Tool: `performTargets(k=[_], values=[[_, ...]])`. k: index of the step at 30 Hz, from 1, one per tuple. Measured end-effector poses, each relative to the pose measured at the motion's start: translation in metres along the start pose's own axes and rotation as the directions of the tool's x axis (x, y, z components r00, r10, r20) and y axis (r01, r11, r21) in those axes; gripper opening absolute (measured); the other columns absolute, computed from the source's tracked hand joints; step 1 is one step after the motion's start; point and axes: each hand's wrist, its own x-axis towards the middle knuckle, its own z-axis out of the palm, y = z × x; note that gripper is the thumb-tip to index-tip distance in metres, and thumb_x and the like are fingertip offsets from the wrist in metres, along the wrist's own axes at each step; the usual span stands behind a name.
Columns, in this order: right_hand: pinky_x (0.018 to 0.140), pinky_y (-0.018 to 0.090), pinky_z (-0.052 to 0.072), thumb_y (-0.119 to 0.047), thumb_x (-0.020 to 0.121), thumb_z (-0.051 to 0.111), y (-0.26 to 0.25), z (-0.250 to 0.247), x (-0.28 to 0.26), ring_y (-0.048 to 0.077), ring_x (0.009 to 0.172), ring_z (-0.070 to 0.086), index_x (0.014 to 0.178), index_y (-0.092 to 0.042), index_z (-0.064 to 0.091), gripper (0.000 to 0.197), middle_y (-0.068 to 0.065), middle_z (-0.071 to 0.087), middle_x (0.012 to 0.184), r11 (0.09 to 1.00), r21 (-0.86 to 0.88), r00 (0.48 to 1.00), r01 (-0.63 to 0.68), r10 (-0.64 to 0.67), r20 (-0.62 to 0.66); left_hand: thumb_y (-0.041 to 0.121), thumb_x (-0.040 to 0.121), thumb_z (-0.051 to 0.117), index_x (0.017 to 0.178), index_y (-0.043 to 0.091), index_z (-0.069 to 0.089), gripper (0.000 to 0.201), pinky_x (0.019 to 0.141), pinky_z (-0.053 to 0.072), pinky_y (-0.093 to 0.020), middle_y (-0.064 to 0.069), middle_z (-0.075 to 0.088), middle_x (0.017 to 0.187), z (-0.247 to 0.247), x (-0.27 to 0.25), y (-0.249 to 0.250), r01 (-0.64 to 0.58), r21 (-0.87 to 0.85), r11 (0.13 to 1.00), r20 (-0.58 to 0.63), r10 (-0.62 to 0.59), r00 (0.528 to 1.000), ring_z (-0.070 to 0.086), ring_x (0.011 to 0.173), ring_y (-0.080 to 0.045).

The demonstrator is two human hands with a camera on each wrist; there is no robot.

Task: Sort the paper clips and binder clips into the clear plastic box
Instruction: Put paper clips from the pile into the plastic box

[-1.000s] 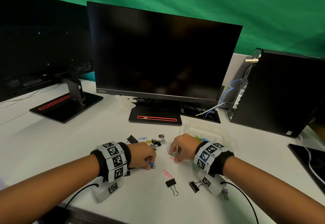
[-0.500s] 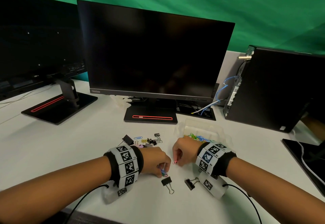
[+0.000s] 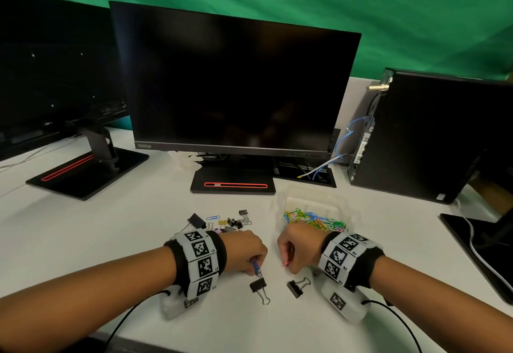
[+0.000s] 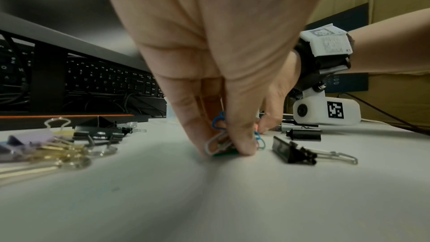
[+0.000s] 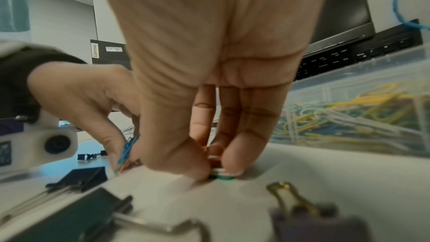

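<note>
My left hand (image 3: 254,259) pinches a small bunch of paper clips (image 4: 221,141), blue and silver, against the white desk. My right hand (image 3: 288,258) pinches paper clips too (image 5: 220,171), a pink one (image 3: 286,264) showing under its fingertips. Behind the right wrist stands the clear plastic box (image 3: 337,204) holding several coloured paper clips (image 3: 313,221). Two black binder clips (image 3: 259,287) (image 3: 297,287) lie just in front of the hands. A loose cluster of binder clips and one blue paper clip (image 3: 213,217) sits beyond the left hand.
A black monitor (image 3: 233,86) on its stand rises behind the clips, a second monitor (image 3: 50,75) to the left. A black computer tower (image 3: 427,136) stands at the right with cables beside it. A dark pad (image 3: 480,247) lies at the desk's right edge.
Both hands have drawn back toward me and closer together. The pink paper clip that lay loose in front of them is now under my right hand's fingers.
</note>
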Motion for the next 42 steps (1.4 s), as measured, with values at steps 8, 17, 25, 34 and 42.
performTargets(k=[8, 17, 25, 34, 42], values=[[0.047, 0.008, 0.044, -0.005, 0.067, 0.074, 0.016, 0.001, -0.016, 0.01, 0.051, 0.057, 0.073, -0.008, 0.069, 0.008, -0.002, 0.064, 0.063, 0.997, 0.038, 0.998, -0.064, 0.063, 0.014, 0.016, 0.087, 0.06, 0.106, 0.005, 0.061, 0.022, 0.074, 0.034, -0.021, -0.012, 0.064, 0.11, -0.01, 0.022, 0.005, -0.011, -0.083, 0.997, -0.058, 0.006, 0.998, 0.056, 0.097, -0.023], [0.051, 0.006, 0.039, -0.007, 0.062, 0.072, 0.039, -0.008, -0.037, -0.001, 0.052, 0.05, 0.053, -0.026, 0.055, 0.027, -0.015, 0.054, 0.055, 0.991, 0.042, 0.986, -0.129, 0.133, -0.105, 0.02, 0.084, 0.067, 0.108, 0.008, 0.063, 0.027, 0.078, 0.04, -0.021, -0.01, 0.066, 0.109, -0.046, 0.075, 0.016, -0.05, -0.267, 0.962, -0.323, -0.04, 0.946, 0.057, 0.089, -0.019], [0.053, 0.007, 0.037, -0.003, 0.062, 0.073, 0.064, -0.051, -0.036, -0.001, 0.053, 0.051, 0.058, -0.026, 0.056, 0.029, -0.013, 0.057, 0.06, 0.964, 0.198, 0.878, -0.176, 0.245, -0.41, 0.016, 0.083, 0.068, 0.108, 0.008, 0.068, 0.026, 0.07, 0.046, -0.024, -0.012, 0.066, 0.111, -0.058, 0.109, 0.029, -0.034, -0.352, 0.936, -0.359, -0.102, 0.928, 0.053, 0.069, -0.017], [0.072, 0.015, 0.045, -0.012, 0.084, 0.065, 0.079, -0.044, -0.02, 0.006, 0.077, 0.064, 0.083, -0.016, 0.076, 0.012, 0.001, 0.073, 0.089, 0.939, 0.169, 0.856, -0.298, 0.342, -0.389, 0.002, 0.097, 0.037, 0.12, 0.007, 0.062, 0.035, 0.084, 0.054, -0.03, -0.013, 0.061, 0.123, -0.059, 0.1, 0.014, -0.084, -0.569, 0.818, -0.399, -0.185, 0.898, 0.065, 0.099, -0.027], [0.085, 0.024, 0.046, -0.011, 0.088, 0.052, 0.064, -0.041, 0.006, 0.024, 0.103, 0.061, 0.105, -0.015, 0.072, 0.027, 0.005, 0.068, 0.113, 0.917, -0.03, 0.895, -0.398, 0.381, -0.232, -0.003, 0.094, 0.032, 0.112, 0.009, 0.066, 0.04, 0.081, 0.043, -0.018, -0.007, 0.066, 0.114, -0.058, 0.036, -0.049, 0.047, -0.445, 0.894, -0.415, -0.253, 0.874, 0.061, 0.105, -0.019]])
